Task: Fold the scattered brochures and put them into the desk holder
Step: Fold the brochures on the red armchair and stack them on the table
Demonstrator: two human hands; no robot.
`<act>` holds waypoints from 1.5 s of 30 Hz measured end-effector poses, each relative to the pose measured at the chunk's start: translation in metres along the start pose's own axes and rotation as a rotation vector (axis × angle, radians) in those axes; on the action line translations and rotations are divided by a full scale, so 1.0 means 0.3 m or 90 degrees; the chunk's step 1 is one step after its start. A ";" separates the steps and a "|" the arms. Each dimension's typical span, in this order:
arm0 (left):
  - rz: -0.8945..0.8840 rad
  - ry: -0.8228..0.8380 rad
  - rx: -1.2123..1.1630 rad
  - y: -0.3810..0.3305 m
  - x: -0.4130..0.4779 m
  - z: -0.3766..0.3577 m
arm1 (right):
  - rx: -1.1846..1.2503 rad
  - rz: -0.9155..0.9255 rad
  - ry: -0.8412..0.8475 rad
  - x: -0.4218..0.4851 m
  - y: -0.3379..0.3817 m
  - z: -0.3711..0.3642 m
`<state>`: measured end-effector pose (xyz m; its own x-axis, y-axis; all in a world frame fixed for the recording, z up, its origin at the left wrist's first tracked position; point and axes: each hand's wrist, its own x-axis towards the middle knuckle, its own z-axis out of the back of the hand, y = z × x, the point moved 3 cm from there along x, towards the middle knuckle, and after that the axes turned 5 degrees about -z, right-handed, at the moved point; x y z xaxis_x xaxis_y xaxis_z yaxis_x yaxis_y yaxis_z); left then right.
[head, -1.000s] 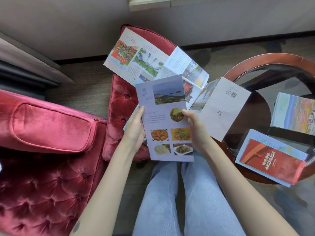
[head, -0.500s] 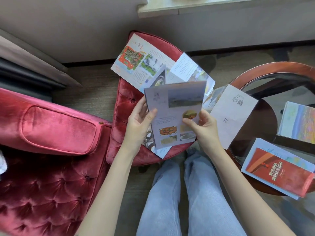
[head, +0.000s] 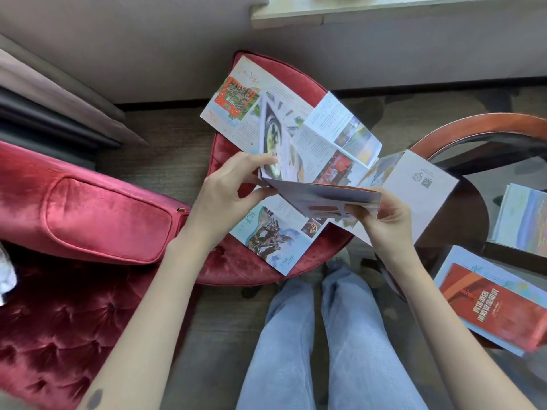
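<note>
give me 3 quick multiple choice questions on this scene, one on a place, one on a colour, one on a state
1. Where does the red-covered brochure lie?
A on the armchair
B on the round table
C on the floor

2. What colour is the stool under the scattered brochures?
A green
B black
C red

3. How is the held brochure?
A partly folded, pinched by both hands
B crumpled into a ball
C lying flat, untouched

Answers:
1 B, it rests on a stack inside the table's rim.
2 C, red velvet shows around the pages.
3 A, the left hand and right hand each pinch an edge.
</note>
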<state>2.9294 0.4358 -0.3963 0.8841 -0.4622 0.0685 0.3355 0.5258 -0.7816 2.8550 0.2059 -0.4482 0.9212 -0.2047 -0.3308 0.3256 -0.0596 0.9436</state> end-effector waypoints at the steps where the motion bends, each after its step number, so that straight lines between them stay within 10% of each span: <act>1: -0.007 -0.032 0.023 -0.005 0.000 0.006 | -0.004 0.007 0.005 -0.003 0.001 0.003; 10: 0.012 -0.205 0.137 -0.034 -0.034 -0.012 | -0.325 -0.018 0.271 -0.045 0.053 -0.017; 24: 0.262 -0.346 -0.119 -0.057 -0.085 -0.059 | -0.299 -0.165 0.564 -0.045 0.227 -0.086; 45: 0.352 -0.280 -0.142 -0.155 -0.138 -0.117 | -0.459 -0.049 0.301 -0.064 0.118 -0.218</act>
<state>2.8659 0.4053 -0.3845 0.9692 0.1812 -0.1666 -0.2295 0.4197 -0.8782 2.8627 0.2717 -0.4091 0.8307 0.2118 -0.5148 0.2991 0.6101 0.7337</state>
